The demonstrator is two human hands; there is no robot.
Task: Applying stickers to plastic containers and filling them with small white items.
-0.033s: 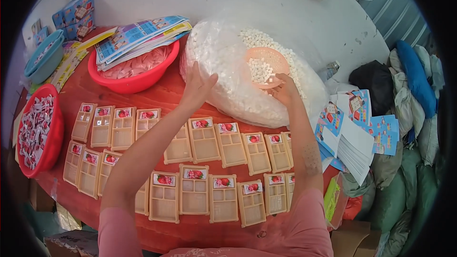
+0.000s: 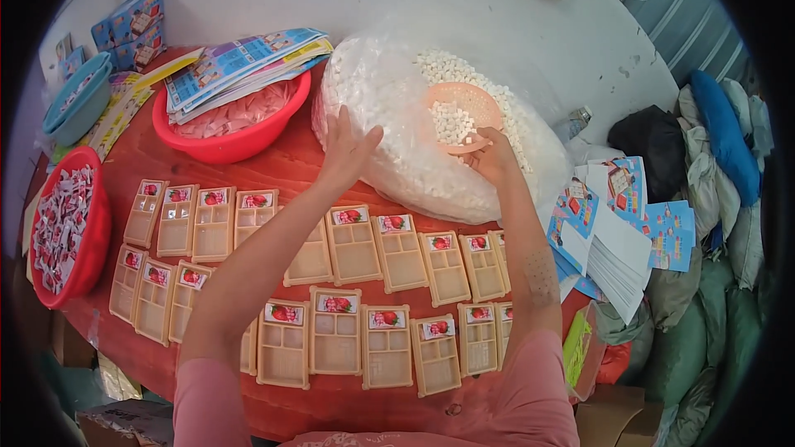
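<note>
Red bench (image 2: pixel 356 407) before me: right hand (image 2: pixel 495 157) grips perforated basket (image 2: pixel 479 101), best kept level; left hand (image 2: pixel 348 153), fingers spread, against plastic bag (image 2: pixel 399 136).

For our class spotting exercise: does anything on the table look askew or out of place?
The stack of printed sheets lies askew across the red basin of pink packets, jutting past its rim: an odd spot for paper.

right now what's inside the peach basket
Small white cubes lie in the peach basket, whose rim the right hand holds; the cubes hide the floor beneath them.
</note>
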